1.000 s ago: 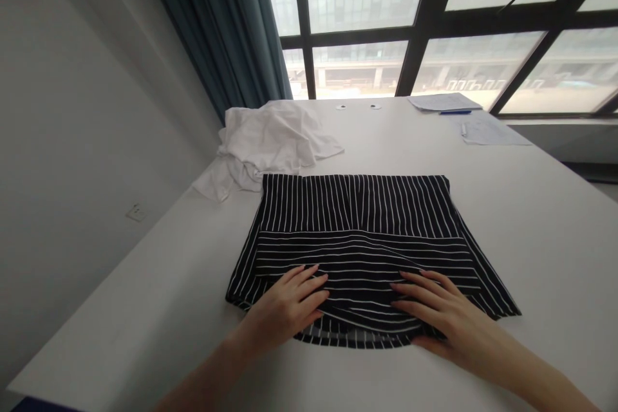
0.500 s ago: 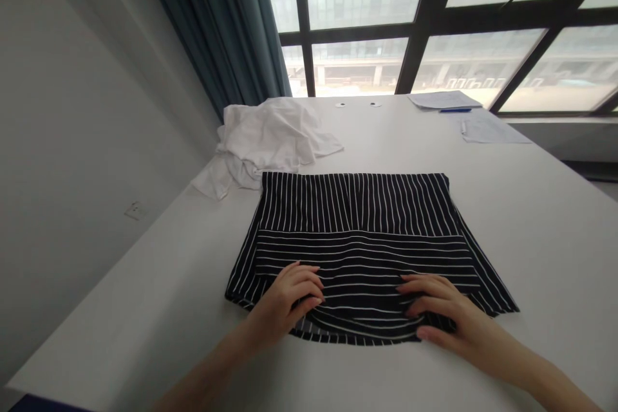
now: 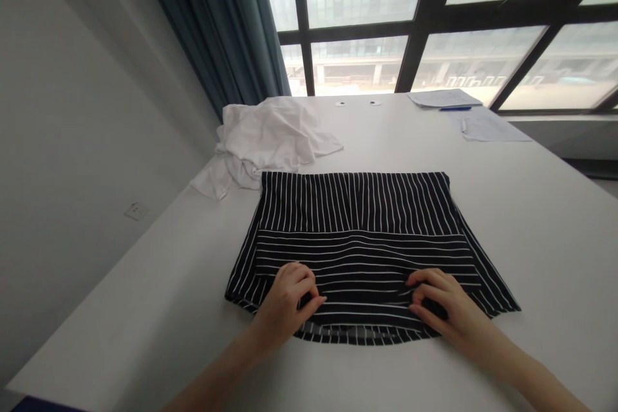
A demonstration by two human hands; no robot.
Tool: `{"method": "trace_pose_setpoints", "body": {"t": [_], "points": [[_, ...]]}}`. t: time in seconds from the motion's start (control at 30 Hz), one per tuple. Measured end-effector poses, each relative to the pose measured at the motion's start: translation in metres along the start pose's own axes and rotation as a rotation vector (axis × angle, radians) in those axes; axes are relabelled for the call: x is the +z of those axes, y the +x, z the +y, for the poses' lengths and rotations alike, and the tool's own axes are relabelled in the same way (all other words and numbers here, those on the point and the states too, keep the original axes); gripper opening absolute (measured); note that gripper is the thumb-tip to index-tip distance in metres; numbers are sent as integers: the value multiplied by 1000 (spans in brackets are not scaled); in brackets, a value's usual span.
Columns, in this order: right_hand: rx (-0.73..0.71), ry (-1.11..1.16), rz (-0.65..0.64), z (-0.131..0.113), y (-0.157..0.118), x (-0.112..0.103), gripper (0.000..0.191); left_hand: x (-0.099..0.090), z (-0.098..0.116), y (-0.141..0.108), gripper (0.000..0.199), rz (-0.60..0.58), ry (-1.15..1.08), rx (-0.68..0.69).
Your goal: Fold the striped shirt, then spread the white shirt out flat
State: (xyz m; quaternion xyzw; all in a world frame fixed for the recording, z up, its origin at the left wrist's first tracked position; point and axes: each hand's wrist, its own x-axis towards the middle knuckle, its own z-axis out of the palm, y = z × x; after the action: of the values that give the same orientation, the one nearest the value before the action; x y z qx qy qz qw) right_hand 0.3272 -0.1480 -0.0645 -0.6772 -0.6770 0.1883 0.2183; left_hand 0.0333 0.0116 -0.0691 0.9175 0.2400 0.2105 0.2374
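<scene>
A black and white striped cloth point(image 3: 362, 257) lies flat on a white table point(image 3: 541, 225), in the middle and close to the near edge. It has a fold across it, so the stripes go two ways. The left hand point(image 3: 284, 306) sits on the near left part of the cloth, and the right hand point(image 3: 447, 299) sits on the near right part. Both hands curl in a narrow grip and pinch up a bit of the cloth (the fingers bend over it). A white cloth point(image 3: 261, 141) lies in a messy pile to the far left. Far to the right are two sheets of paper point(image 3: 444, 98) point(image 3: 487, 129) and a blue pen point(image 3: 454, 108).
</scene>
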Motion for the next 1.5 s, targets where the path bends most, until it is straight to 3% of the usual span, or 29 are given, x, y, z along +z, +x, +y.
{"method": "trace_pose_setpoints", "body": {"t": [0.17, 0.23, 0.37, 0.5, 0.63, 0.73, 0.9, 1.03, 1.1, 1.23, 1.3, 1.5], "points": [[-85, -61, 73, 8, -5, -10, 10, -7, -1, -2, 11, 19, 14, 53], [-152, -92, 92, 9, -8, -17, 14, -15, -2, -1, 20, -26, 24, 140], [-343, -219, -7, 3, -7, -20, 38, -29, -4, 2, 42, -184, 50, 300], [-459, -260, -46, 4, -3, -12, 31, -25, -8, 4, 34, -176, 88, 370], [-356, -160, 60, 12, -5, -4, 31, -20, -11, 4, 28, -122, 39, 368], [-226, -82, 86, 16, -7, -3, 34, -23, -12, 4, 26, -168, -27, 307], [-261, 3, -169, 13, -5, -15, 28, -33, -10, 1, 38, -306, -19, 207], [-224, 46, -264, 8, -11, -29, 25, -46, -6, -2, 48, -355, 10, 161], [-198, 36, -216, 10, -14, -35, 25, -50, -5, -1, 47, -340, 18, 158], [-98, -83, 131, 24, -10, -31, 32, -45, -7, 7, 39, -196, 103, 162], [-57, -193, 221, 34, -5, -22, 39, -37, -12, 10, 42, -154, 218, 149], [-30, -466, 138, 53, -5, 1, 61, -19, -34, 3, 63, -224, 485, 53]]}}
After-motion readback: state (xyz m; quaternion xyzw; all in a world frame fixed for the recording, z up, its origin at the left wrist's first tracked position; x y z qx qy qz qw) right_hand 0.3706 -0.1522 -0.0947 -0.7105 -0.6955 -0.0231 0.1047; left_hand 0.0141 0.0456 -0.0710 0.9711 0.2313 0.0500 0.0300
